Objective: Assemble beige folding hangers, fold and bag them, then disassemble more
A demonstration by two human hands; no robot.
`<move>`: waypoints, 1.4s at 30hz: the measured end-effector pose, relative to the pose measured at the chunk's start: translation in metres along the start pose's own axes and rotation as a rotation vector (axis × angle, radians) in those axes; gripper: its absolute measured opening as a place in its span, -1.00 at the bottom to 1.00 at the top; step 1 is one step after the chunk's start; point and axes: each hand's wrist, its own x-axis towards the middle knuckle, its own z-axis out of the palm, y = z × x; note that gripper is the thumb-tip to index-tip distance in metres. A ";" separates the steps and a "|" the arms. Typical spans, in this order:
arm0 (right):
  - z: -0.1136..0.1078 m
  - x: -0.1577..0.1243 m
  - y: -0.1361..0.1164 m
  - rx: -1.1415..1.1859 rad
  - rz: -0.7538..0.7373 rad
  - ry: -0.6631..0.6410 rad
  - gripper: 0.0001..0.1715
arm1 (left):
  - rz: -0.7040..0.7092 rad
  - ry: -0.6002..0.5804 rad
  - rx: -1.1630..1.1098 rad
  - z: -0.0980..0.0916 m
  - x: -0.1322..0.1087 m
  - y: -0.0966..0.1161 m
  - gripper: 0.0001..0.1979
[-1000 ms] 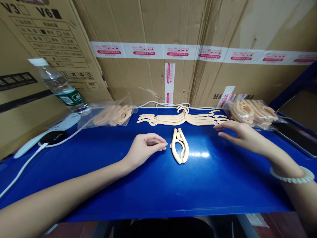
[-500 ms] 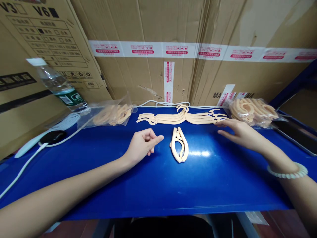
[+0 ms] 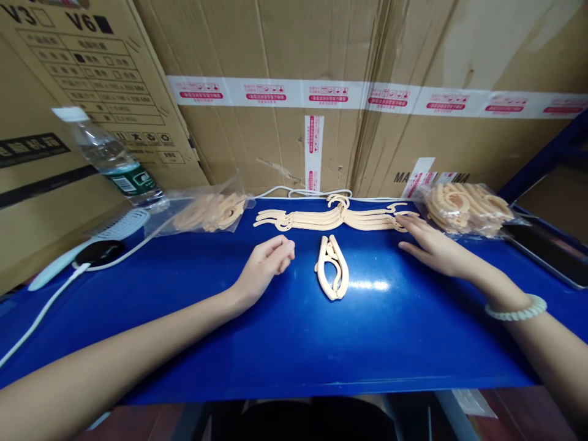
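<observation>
On the blue table (image 3: 294,349), a folded cream-coloured folding hanger (image 3: 342,275) lies between my two hands, touched by neither. Behind it several unfolded hangers (image 3: 316,218) lie stacked, with their hooks toward the cardboard. My left hand (image 3: 267,266) rests to the left of the folded hanger, its fingers curled closed; I see nothing in them. My right hand (image 3: 434,245) is at the right end of the stack, fingers stretched out and partly covering the hanger tips. Whether it presses on them I cannot tell.
Clear bags of folded hangers lie at the back left (image 3: 209,211) and back right (image 3: 466,208). At left are a water bottle (image 3: 122,168), a hairbrush (image 3: 119,223) and a black round device (image 3: 98,253) with a white cable. A dark phone-like slab (image 3: 551,254) lies at right. Cardboard boxes (image 3: 257,147) stand behind.
My right hand has shifted slightly left over the ends of the stacked hangers. My left thumb has folded in against the fingers. The hangers have stayed in place.
</observation>
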 end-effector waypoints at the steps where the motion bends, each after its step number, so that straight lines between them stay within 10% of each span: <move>1: 0.001 0.001 -0.001 0.009 -0.013 0.006 -0.31 | 0.016 -0.011 0.012 0.000 0.000 0.002 -0.69; 17: 0.005 0.014 -0.009 0.131 -0.021 0.148 -0.71 | 0.022 -0.075 0.095 0.000 -0.002 0.005 -0.74; 42: -0.015 0.008 -0.015 0.611 0.224 0.233 -0.50 | -0.116 0.054 -0.204 -0.004 0.002 -0.002 -0.63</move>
